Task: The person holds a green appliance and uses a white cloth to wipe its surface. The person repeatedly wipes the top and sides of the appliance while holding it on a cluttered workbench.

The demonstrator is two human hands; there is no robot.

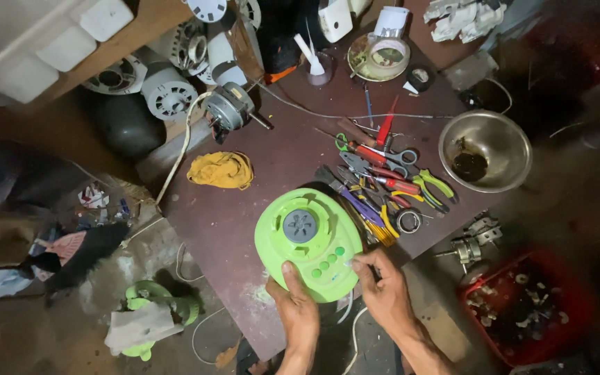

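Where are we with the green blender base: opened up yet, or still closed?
Still closed. The green blender base sits whole on the table, grey coupling on top. Both hands hold its near edge: left hand, right hand near the buttons. The tool pile lies untouched beside it, so opening remains.

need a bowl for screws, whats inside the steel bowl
The steel bowl holds a dark patch of residue or liquid near its bottom; the rest of the inside looks bare. What the dark patch is cannot be told.
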